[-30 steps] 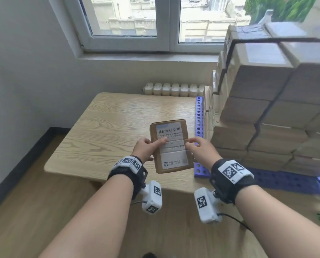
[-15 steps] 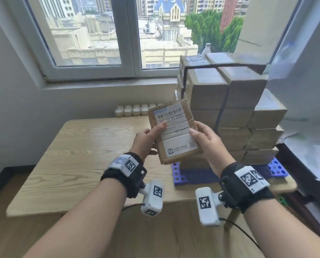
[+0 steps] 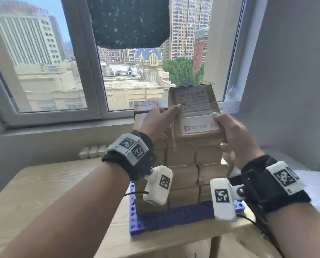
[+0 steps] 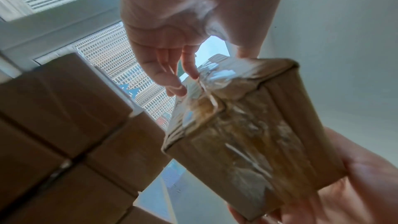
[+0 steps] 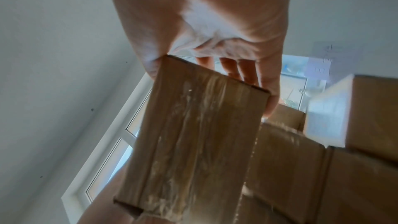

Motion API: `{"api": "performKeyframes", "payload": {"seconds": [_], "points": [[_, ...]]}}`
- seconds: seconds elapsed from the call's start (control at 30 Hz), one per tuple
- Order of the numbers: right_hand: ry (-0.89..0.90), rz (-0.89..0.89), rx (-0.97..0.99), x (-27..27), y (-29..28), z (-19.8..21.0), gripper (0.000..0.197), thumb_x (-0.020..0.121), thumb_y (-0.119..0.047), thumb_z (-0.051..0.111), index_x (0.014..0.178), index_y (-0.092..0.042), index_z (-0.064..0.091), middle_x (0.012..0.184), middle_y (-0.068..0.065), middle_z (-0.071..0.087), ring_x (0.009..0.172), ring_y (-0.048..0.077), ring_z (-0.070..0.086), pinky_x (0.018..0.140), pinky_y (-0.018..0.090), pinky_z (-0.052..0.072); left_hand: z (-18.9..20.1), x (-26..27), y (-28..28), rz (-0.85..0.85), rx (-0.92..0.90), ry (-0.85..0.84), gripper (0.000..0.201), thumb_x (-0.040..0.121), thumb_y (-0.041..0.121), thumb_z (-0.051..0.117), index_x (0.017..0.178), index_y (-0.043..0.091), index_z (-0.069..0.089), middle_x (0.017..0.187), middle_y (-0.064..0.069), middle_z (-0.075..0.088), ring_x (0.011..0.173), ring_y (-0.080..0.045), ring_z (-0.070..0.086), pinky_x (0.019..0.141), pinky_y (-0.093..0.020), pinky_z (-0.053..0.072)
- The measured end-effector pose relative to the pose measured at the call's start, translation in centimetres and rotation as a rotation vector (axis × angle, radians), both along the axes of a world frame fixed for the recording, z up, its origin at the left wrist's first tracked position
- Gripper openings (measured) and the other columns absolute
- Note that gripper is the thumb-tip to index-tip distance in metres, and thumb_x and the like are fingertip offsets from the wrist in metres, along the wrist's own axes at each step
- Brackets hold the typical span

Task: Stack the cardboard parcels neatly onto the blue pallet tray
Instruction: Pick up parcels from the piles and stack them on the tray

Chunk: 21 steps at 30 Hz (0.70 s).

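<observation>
Your left hand (image 3: 158, 123) and right hand (image 3: 235, 138) grip the labelled brown cardboard parcel (image 3: 196, 116) by its sides, raised beside the top of the parcel stack (image 3: 183, 170) on the blue perforated pallet tray (image 3: 174, 215). Lower it level and align the edges before letting go.

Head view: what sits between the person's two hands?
The labelled parcel: left hand holds one side, right hand the other, level with the stack's top.
</observation>
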State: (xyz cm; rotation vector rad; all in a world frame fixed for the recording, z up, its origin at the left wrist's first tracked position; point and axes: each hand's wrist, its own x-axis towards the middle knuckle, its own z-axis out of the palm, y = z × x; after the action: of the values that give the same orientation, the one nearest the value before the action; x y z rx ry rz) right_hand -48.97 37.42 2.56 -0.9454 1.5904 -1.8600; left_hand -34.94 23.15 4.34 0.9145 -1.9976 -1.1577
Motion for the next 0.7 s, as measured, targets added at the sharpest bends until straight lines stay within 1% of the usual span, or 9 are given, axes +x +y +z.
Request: {"api": "performKeyframes", "payload": {"seconds": [0.07,0.13,0.2,0.27,0.37,0.43,0.5,0.6,0.7], "points": [[0.026,-0.043,0.034,-3.9,0.3,0.8,0.02,0.092,-0.037,0.056,0.097,-0.023,0.07,0.095,-0.005,0.071,0.073,0.01,0.067,0.073,0.035,0.055,0.5,-4.3,0.2,0.016,-0.059,-0.017,0.062,0.083,0.063,0.054,0.107,0.006,0.062,0.102,-0.011,0.071,0.087,-0.026,0.07,0.07,-0.04,0.061],[0.044,-0.083,0.089,-7.6,0.3,1.5,0.025,0.091,-0.041,0.057,0.101,-0.021,0.068,0.09,0.0,0.07,0.075,0.016,0.067,0.079,0.043,0.058,0.8,-8.2,0.5,0.03,-0.142,-0.069,0.058,0.087,0.06,0.054,0.112,0.008,0.058,0.103,-0.005,0.068,0.09,-0.021,0.066,0.079,-0.039,0.057],[0.052,-0.093,0.137,-10.8,0.0,1.8,0.027,0.092,-0.041,0.056,0.103,-0.018,0.066,0.086,0.002,0.067,0.069,0.016,0.064,0.073,0.041,0.057,1.0,-11.2,0.7,0.043,-0.239,-0.168,0.055,0.091,0.055,0.054,0.124,0.011,0.052,0.111,-0.001,0.062,0.098,-0.018,0.06,0.086,-0.034,0.05],[0.067,-0.074,0.18,-13.3,-0.9,1.5,0.026,0.093,-0.04,0.054,0.101,-0.018,0.065,0.083,0.001,0.066,0.068,0.016,0.063,0.071,0.039,0.057,0.8,-13.1,0.4,0.057,-0.306,-0.279,0.057,0.093,0.054,0.054,0.132,0.013,0.048,0.12,-0.001,0.061,0.105,-0.017,0.059,0.093,-0.036,0.05],[0.057,-0.032,0.246,-15.8,-3.0,0.1,0.029,0.091,-0.043,0.054,0.099,-0.017,0.065,0.089,0.004,0.068,0.08,0.023,0.065,0.088,0.049,0.055,0.2,-14.1,-0.8,0.122,-0.338,-0.407,0.062,0.092,0.058,0.052,0.137,0.014,0.05,0.13,-0.001,0.061,0.114,-0.019,0.058,0.098,-0.037,0.048],[0.036,-0.021,0.295,-16.8,-4.8,-1.1,0.047,0.08,-0.05,0.057,0.109,-0.014,0.063,0.097,0.006,0.067,0.092,0.029,0.066,0.092,0.054,0.052,-0.5,-14.2,-1.6,0.157,-0.328,-0.492,0.064,0.093,0.059,0.049,0.142,0.017,0.048,0.14,-0.003,0.055,0.125,-0.021,0.053,0.103,-0.036,0.043],[0.027,-0.002,0.335,-17.8,-7.0,-2.7,0.065,0.066,-0.057,0.056,0.113,-0.014,0.062,0.103,0.008,0.067,0.101,0.033,0.065,0.095,0.054,0.051,-1.3,-14.3,-2.0,0.168,-0.31,-0.544,0.059,0.095,0.056,0.046,0.143,0.021,0.048,0.144,-0.002,0.052,0.129,-0.021,0.05,0.106,-0.036,0.039],[0.017,0.05,0.361,-19.4,-10.0,-5.3,0.077,0.053,-0.066,0.057,0.111,-0.015,0.062,0.11,0.011,0.068,0.103,0.033,0.066,0.094,0.053,0.051,-2.3,-14.6,-2.7,0.191,-0.304,-0.559,0.053,0.097,0.049,0.048,0.14,0.019,0.051,0.141,0.0,0.056,0.126,-0.019,0.053,0.106,-0.035,0.042],[0.015,0.074,0.377,-20.2,-11.8,-7.0,0.084,0.047,-0.07,0.056,0.111,-0.015,0.062,0.112,0.01,0.068,0.102,0.032,0.066,0.094,0.052,0.052,-3.0,-15.2,-3.5,0.212,-0.315,-0.591,0.048,0.096,0.048,0.047,0.135,0.021,0.057,0.133,0.001,0.062,0.118,-0.018,0.058,0.099,-0.036,0.046]]}}
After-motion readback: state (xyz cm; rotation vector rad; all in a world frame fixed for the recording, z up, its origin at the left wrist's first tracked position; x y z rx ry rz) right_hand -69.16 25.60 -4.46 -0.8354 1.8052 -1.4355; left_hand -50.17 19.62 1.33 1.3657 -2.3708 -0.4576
